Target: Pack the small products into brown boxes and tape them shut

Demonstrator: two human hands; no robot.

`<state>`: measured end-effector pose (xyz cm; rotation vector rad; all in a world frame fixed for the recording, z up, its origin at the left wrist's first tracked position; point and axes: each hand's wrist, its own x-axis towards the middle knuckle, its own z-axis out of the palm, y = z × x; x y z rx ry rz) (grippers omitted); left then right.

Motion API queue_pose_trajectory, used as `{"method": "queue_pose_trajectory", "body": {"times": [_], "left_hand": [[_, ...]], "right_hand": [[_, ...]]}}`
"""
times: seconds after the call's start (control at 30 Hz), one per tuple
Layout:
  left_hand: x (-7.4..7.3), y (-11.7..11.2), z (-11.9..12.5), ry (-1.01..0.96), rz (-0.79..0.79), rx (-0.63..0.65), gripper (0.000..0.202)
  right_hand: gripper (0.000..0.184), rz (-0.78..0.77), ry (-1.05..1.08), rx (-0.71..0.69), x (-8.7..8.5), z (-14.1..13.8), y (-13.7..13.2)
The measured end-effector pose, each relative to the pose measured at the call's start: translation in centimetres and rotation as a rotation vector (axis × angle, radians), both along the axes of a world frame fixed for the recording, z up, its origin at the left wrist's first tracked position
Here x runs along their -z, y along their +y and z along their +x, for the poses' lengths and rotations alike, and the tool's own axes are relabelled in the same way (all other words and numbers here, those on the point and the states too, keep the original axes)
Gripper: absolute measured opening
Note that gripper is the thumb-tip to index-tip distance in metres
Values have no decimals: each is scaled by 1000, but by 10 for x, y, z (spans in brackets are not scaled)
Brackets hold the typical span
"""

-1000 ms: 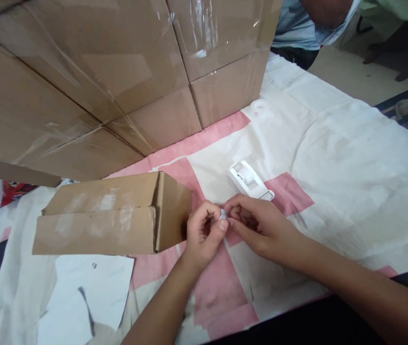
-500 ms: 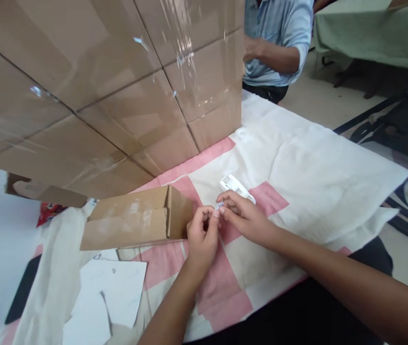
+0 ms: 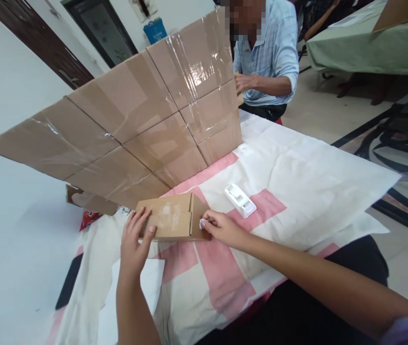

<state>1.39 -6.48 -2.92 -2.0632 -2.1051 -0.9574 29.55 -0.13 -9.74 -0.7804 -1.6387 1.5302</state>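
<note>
My left hand [image 3: 134, 239] lies with fingers spread on the near left side of a small brown cardboard box [image 3: 175, 218] that rests on the pink and white cloth [image 3: 297, 167]. My right hand [image 3: 221, 227] is closed in a pinch on a small silvery piece [image 3: 202, 223], held right against the box's open right end. A white plastic device [image 3: 240, 200] lies on the cloth just beyond my right hand, untouched.
A tall wall of taped cardboard panels [image 3: 135, 124] stands behind the box. White paper sheets [image 3: 149, 282] lie near my left forearm. Another person in a light blue shirt [image 3: 272, 52] sits at the far end. A green-covered table [image 3: 365, 45] stands at the back right.
My hands have parted: the left went from the small piece to the box, the right carried the piece left to the box's open end. The view has lifted and pulled back.
</note>
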Motion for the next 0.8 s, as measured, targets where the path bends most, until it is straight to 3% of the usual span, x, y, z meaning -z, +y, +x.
{"method": "queue_pose_trajectory", "body": {"times": [0.2, 0.33, 0.37, 0.47, 0.53, 0.6, 0.67, 0.8], "left_hand": [[4, -5, 8, 63, 35, 51, 46], [4, -3, 8, 62, 64, 25, 45], [5, -3, 8, 61, 78, 21, 45], [9, -2, 11, 38, 145, 61, 41], [12, -2, 14, 3, 200, 105, 37], [14, 0, 18, -38, 243, 128, 33], [15, 3, 22, -79, 269, 140, 30], [17, 9, 26, -154, 305, 166, 27]], "right_hand": [[30, 45, -218, 94, 3, 15, 7], [14, 87, -262, 144, 6, 21, 8], [20, 124, -236, 162, 6, 21, 7], [64, 276, -84, 145, 7, 17, 8], [87, 326, -1, 38, 7, 15, 14], [98, 321, 3, -77, 5, 18, 21], [93, 321, -65, -129, 2, 24, 28], [62, 343, -255, -137, -5, 37, 32]]}}
